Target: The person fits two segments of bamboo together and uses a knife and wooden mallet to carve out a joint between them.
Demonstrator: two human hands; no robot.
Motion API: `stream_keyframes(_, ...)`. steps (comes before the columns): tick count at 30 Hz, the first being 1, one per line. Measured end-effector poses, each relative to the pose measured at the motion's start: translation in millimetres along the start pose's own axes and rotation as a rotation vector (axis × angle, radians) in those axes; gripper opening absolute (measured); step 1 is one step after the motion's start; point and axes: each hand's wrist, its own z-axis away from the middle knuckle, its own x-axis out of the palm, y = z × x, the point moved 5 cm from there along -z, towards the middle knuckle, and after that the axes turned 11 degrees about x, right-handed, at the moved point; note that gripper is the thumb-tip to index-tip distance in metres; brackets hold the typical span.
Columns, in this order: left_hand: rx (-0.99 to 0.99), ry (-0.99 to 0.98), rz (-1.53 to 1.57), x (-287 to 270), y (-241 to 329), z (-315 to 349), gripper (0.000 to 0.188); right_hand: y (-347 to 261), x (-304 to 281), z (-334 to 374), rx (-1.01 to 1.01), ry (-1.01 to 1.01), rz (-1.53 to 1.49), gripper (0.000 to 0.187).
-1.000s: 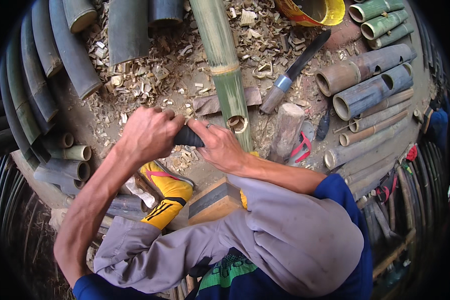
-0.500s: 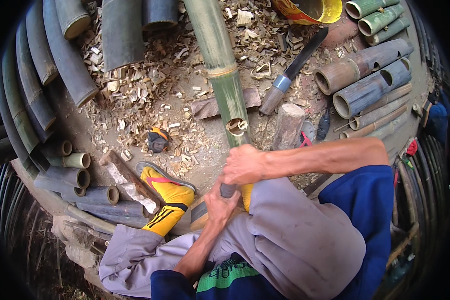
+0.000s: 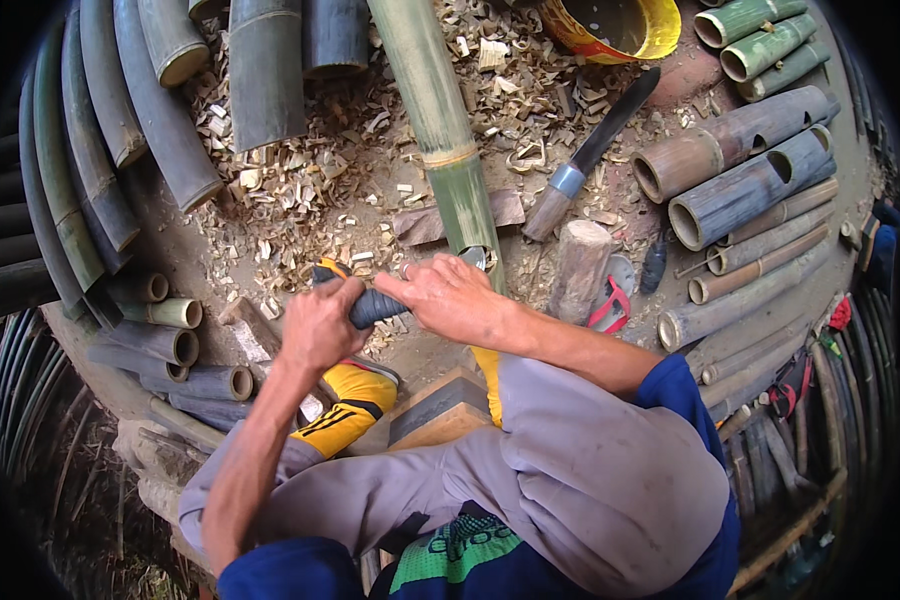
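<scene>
Head view, wrapped handle (image 3: 378, 307), streaked bamboo tube (image 3: 438, 120)

L grip (image 3: 318, 318): closed fist, fingers curled.
R grip (image 3: 455, 297): closed, back of hand up, thumb extd. twd. L.
Spacing: nr. ea. other, apart; R slightly fwd.
L forearm (image 3: 258, 455): bare, steep, slight R lean.
R forearm (image 3: 570, 337): bare, angled fwd-L, flatter vs. L.
R knee (image 3: 620, 460): bent.

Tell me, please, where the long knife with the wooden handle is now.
In the head view, the long knife lies upper right of centre, between the green bamboo pole and the notched brown tube.
</scene>
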Motion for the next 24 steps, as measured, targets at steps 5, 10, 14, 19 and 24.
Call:
stream_keyframes(5, 0.273, -0.084, -0.246, -54, 15, -48, 0.015, 9, -17, -1, 0.053, 0.348, -0.235, 0.032)
stream_keyframes(10, 0.455, -0.213, -0.49, -85, 54, -103, 0.005, 20, -33, 5, 0.097, 0.493, -0.477, 0.035)
stream_keyframes(14, -0.001, 0.149, 0.198, 29, 3, -5, 0.024, 16, 6, 4, -0.042, -0.078, 0.111, 0.024)
stream_keyframes(19, -0.522, 0.273, 0.767, 103, 12, 68, 0.032, -21, 11, -7, -0.286, -0.423, 0.235, 0.026)
stream_keyframes(24, -0.196, 0.095, 0.261, -3, 3, 7, 0.031, -6, -6, -5, -0.019, -0.05, 0.074, 0.022)
